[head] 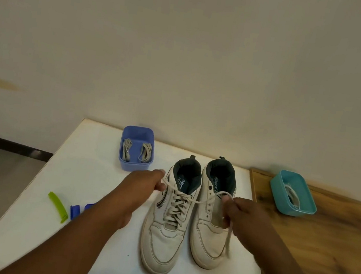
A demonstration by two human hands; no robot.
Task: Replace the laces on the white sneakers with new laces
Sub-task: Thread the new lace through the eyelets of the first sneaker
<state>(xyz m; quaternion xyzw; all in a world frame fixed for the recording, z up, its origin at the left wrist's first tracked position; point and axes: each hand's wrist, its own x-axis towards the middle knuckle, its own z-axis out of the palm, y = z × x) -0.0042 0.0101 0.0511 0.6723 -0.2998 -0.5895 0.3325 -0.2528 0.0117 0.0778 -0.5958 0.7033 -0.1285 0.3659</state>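
Two white sneakers stand side by side on a white table [49, 234], toes toward me. The left sneaker [166, 237] is laced with an off-white lace [176, 206]. The right sneaker [206, 240] shows bare eyelets. My left hand [145, 180] pinches one end of the lace beside the left sneaker's collar. My right hand [240, 212] grips the other end over the right sneaker, and a loose tail hangs below the fist. The lace runs taut between both hands. A blue box [137, 148] behind the shoes holds two bundled grey laces.
A teal box [293, 193] with a coiled lace stands on a wooden surface [332, 251] to the right. A green clip [58, 206] and a blue clip [75, 210] lie at the table's left. A wall stands directly behind the table.
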